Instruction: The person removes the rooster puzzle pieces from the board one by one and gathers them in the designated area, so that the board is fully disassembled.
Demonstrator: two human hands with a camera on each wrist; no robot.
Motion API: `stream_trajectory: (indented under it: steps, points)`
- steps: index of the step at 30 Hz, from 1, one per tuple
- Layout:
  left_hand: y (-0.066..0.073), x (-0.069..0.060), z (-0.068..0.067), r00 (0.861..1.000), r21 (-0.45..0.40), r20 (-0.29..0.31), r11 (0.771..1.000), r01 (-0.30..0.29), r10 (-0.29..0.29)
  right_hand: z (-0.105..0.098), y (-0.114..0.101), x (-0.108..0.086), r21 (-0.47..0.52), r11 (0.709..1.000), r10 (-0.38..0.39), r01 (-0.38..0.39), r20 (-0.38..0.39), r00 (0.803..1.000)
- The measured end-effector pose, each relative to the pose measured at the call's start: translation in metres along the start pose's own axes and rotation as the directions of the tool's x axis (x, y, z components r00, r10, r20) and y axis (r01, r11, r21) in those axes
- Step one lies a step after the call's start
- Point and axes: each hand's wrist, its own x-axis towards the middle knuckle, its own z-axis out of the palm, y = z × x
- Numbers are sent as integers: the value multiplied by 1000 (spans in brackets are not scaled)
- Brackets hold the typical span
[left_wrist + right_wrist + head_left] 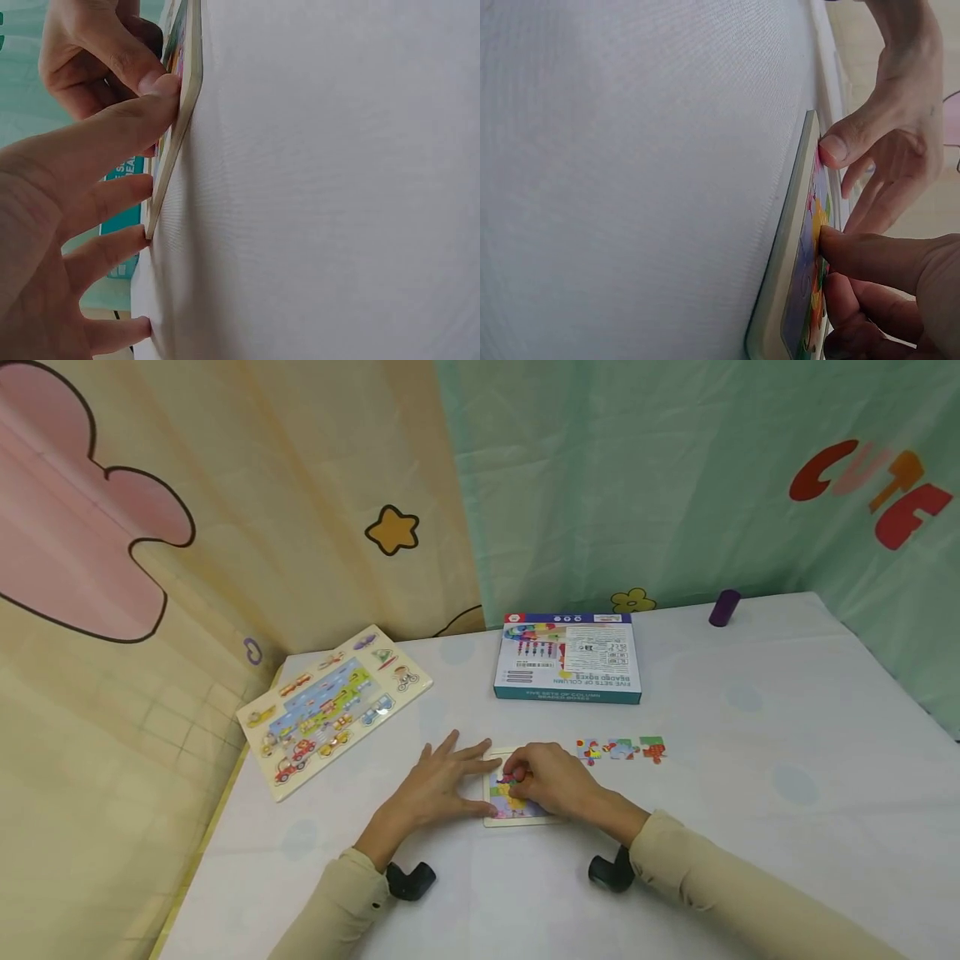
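A small framed puzzle board point(517, 822) point(192, 67) point(780, 270) lies flat on the white cloth, its picture colourful. My left hand point(438, 787) point(82, 172) point(904, 131) is spread at its left side, thumb on the near left corner and fingertips along the left edge. Over the board's middle, my right hand point(558, 781) point(90, 45) point(889, 281) pinches a small reddish piece point(507, 778) between thumb and curled fingers; its outline is mostly hidden. To the right of the board lie three loose puzzle pieces point(588, 750) in a row.
Behind the board lies a flat boxed set point(567, 660). A larger wooden puzzle point(330, 710) with vehicle pictures is at the back left. Toward the back right stands a purple cylinder point(724, 608). Curtains hang beyond the table. Black wrist devices point(411, 882) sit at both sleeves.
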Motion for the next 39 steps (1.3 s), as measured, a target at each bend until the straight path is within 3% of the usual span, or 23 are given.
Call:
stream_trajectory:
  steps: [9, 21, 26, 31, 39]
  points:
    - [0, 2, 2, 1000, 4, 7, 1000, 8, -8, 2, 2, 2, 20, 1000, -3, 3, -9, 1000]
    - [2, 4, 1, 1000, -6, 1, 1000, 5, -5, -1, 8, -1, 115, 980, -159, 160, -18, 987]
    - [2, 3, 1, 1000, -5, -1, 1000, 8, -8, -4, 9, -2, 183, 968, -175, 173, -4, 985]
    - [2, 2, 1, 1000, -9, 4, 1000, 13, -13, -9, 13, -6, 216, 968, -129, 128, -11, 992]
    - [2, 2, 2, 1000, -18, 4, 1000, 20, -20, -28, 35, -22, 219, 976, 16, 1, -77, 997]
